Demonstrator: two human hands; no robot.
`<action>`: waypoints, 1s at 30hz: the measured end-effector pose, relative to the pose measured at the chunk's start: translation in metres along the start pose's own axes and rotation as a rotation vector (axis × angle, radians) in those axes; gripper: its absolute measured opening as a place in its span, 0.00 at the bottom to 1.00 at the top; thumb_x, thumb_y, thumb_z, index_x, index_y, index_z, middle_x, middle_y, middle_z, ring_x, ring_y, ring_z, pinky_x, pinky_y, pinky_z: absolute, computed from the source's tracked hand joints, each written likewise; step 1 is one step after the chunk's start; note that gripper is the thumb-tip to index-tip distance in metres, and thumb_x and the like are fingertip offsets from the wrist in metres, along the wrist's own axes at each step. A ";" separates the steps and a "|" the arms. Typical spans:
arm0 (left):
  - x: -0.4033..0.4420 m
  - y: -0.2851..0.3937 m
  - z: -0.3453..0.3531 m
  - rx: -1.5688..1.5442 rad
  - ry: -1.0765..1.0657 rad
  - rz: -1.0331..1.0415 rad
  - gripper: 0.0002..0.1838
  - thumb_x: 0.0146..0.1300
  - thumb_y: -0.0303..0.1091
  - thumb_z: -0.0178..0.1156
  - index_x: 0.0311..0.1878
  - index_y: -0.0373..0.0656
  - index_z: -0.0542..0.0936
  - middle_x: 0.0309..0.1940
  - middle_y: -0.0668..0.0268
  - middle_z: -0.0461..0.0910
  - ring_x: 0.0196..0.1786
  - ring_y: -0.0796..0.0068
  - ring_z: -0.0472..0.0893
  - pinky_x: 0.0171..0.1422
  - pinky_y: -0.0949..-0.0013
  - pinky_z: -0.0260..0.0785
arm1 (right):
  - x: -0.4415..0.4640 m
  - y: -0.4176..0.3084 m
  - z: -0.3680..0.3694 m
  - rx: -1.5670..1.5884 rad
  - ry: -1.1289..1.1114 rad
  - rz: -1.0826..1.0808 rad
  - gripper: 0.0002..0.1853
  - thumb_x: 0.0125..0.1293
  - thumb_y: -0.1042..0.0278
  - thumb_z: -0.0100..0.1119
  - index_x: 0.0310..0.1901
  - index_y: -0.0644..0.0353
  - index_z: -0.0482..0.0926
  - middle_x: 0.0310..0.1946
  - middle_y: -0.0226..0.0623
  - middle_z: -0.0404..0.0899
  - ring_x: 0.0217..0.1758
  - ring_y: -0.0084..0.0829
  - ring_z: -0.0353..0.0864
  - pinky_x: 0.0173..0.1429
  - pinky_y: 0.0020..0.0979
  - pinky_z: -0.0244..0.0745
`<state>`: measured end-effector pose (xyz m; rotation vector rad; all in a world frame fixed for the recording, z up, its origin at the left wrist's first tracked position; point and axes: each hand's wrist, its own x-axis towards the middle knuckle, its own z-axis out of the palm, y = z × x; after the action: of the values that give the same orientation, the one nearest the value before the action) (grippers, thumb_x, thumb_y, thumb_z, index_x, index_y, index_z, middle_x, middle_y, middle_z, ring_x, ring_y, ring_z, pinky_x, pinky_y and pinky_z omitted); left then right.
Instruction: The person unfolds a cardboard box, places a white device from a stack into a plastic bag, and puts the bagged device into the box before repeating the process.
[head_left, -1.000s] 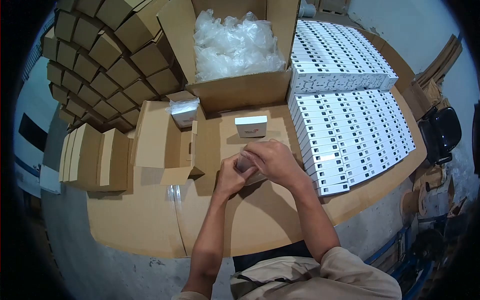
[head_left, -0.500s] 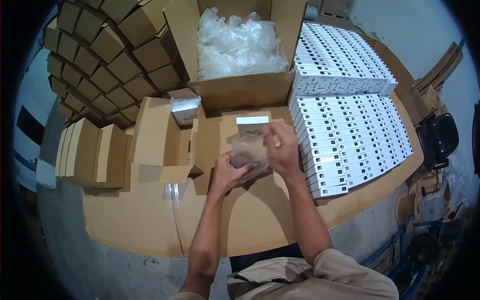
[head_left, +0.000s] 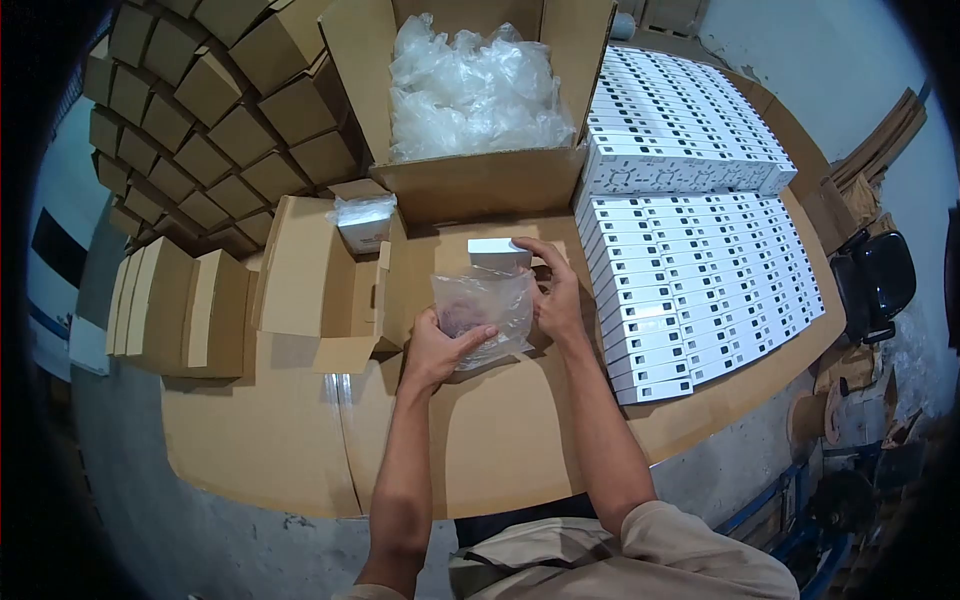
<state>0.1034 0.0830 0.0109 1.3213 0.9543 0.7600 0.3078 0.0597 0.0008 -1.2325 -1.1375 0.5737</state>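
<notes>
My left hand (head_left: 440,350) is closed on a clear plastic bag (head_left: 508,305), thumb across its front and fingers behind, partly visible through the film. The bag hangs spread out above the cardboard surface. Just behind it stands a small white box (head_left: 488,246), its lower part hidden by the bag. My right hand (head_left: 558,300) grips the right end of this box, with the index finger over its top corner. The bag's right edge lies close beside my right hand.
Rows of white boxes (head_left: 690,290) are stacked on the right. A large carton (head_left: 480,180) of plastic bags (head_left: 480,90) stands behind. To the left, an open carton (head_left: 295,270) holds a bagged box (head_left: 364,225). Brown cartons (head_left: 205,155) pile up at the far left.
My right hand has left the bag's upper edge and taken hold of the white box. The bag now spreads wider, and my left hand has shifted slightly left with it.
</notes>
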 end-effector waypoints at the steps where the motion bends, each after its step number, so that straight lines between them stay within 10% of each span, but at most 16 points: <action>1: -0.001 0.003 0.000 0.006 0.000 -0.008 0.25 0.52 0.33 0.83 0.51 0.36 0.84 0.43 0.62 0.88 0.45 0.74 0.86 0.54 0.68 0.79 | 0.000 0.002 -0.001 0.011 0.000 0.009 0.24 0.65 0.88 0.57 0.61 0.57 0.81 0.58 0.37 0.82 0.59 0.29 0.82 0.55 0.28 0.80; 16: -0.001 0.003 0.001 0.057 -0.032 -0.019 0.24 0.51 0.34 0.83 0.50 0.37 0.85 0.43 0.62 0.89 0.46 0.73 0.86 0.56 0.67 0.77 | -0.001 -0.019 -0.006 0.413 0.360 -0.116 0.19 0.70 0.83 0.66 0.57 0.68 0.69 0.51 0.43 0.78 0.53 0.27 0.83 0.54 0.25 0.82; 30: -0.001 0.001 0.001 0.059 -0.031 0.004 0.24 0.51 0.34 0.83 0.50 0.36 0.86 0.44 0.61 0.89 0.47 0.71 0.87 0.58 0.65 0.78 | -0.011 -0.021 -0.013 0.318 0.118 -0.083 0.11 0.71 0.78 0.67 0.50 0.67 0.75 0.46 0.40 0.82 0.51 0.26 0.82 0.56 0.27 0.77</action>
<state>0.1039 0.0817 0.0119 1.3831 0.9563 0.7168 0.3110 0.0386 0.0172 -0.9283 -0.9513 0.5855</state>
